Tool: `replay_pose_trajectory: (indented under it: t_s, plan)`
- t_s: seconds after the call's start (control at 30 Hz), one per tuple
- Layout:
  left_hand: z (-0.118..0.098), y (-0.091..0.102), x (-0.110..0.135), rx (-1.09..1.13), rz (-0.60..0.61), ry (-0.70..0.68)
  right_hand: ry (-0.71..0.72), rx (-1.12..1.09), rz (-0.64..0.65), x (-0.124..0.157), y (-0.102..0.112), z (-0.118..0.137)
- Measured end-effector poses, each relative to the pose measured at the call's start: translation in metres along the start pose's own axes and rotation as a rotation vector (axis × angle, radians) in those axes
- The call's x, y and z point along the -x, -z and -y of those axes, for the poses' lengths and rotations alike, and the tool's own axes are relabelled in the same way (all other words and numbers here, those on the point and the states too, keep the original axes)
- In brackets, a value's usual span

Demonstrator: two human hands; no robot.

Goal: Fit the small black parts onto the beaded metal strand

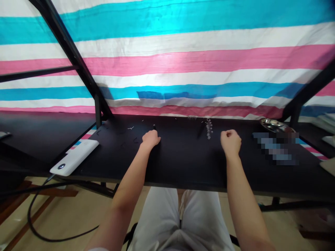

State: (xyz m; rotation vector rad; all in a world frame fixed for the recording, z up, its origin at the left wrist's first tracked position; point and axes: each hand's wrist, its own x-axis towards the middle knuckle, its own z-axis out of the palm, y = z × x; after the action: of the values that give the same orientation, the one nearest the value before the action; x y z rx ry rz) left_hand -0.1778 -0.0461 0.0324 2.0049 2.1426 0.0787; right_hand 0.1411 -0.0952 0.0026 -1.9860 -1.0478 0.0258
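My left hand (pixel 151 140) rests on the black table with its fingers closed. A small dark stick-like piece with a greyish tip (pixel 154 126) pokes up beyond the fingers; the rest of it is hidden by the hand. To the right, my right hand (pixel 231 143) is curled into a loose fist, and nothing shows in it. Between the hands, closer to the right one, stands a cluster of small greyish, round-tipped pieces (pixel 209 129) in a row. Thin white scraps (pixel 131 128) lie beyond my left hand, and small dark curled bits (pixel 135 140) lie left of it.
A white power bank (pixel 75 157) with a cable sits at the left edge of the black table (pixel 183 164). On the right are a shiny metal dish (pixel 274 124) and a pixelated object (pixel 277 148). Black frame bars (pixel 75 57) and a striped sheet (pixel 183 62) stand behind.
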Motion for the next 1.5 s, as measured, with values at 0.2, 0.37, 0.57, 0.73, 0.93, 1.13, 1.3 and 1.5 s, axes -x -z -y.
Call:
replay_pose_trajectory:
  t_s: [0.2,0.37,0.57,0.73,0.93,1.13,1.3,1.5]
  plan:
    - [-0.048,-0.013,0.023,-0.017,0.136,-0.545,0.044,0.272,0.448,0.000,-0.011,-0.013]
    - [-0.102,-0.029,0.032,-0.034,0.059,-0.674,0.137,0.280,0.445,0.004,-0.021,-0.011]
    - [-0.141,-0.052,0.022,0.008,-0.103,-0.703,0.189,0.341,0.411,0.012,-0.022,0.001]
    - [-0.134,-0.058,0.010,0.098,-0.151,-0.633,0.186,0.346,0.394,0.014,-0.022,0.007]
    - [-0.114,-0.054,0.003,0.156,-0.125,-0.589,0.191,0.355,0.397,0.012,-0.025,0.007]
    - [-0.120,-0.045,-0.007,0.103,-0.031,-0.383,0.186,0.352,0.398,0.012,-0.025,0.007]
    - [-0.126,-0.039,-0.034,0.115,-0.023,-0.259,0.198,0.347,0.393,0.012,-0.025,0.007]
    - [-0.124,-0.033,-0.074,0.083,-0.050,-0.206,0.214,0.362,0.404,0.012,-0.025,0.008]
